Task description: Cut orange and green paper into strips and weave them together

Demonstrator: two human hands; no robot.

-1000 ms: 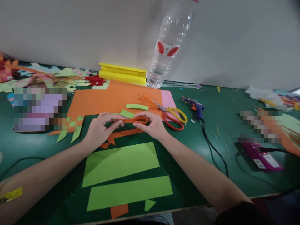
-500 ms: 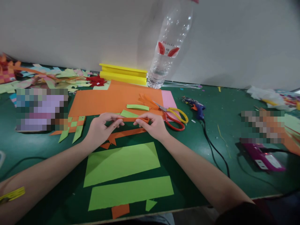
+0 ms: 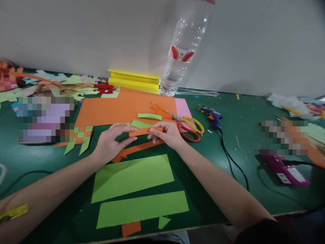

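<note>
My right hand [image 3: 169, 135] pinches one end of a short folded orange paper strip [image 3: 142, 131] held just above the green table [image 3: 228, 176]. My left hand [image 3: 109, 141] lies beside the strip's other end with its fingers stretched towards it, apparently no longer gripping. Under both hands rests a longer jagged orange strip [image 3: 137, 149]. Two large light-green paper pieces [image 3: 133, 174] lie nearer to me. A big orange sheet [image 3: 119, 108] lies beyond the hands.
Red-and-yellow scissors [image 3: 186, 127] lie right of my right hand, then a blue glue gun [image 3: 212, 117] with a black cord. A clear plastic bottle [image 3: 182, 51] and yellow folded paper [image 3: 133, 80] stand by the wall. A woven paper piece [image 3: 80, 134], scraps and a purple power strip [image 3: 284, 169] surround them.
The orange strip has been flattened from a loop. My left hand let go of its end and opened; my right hand still holds it.
</note>
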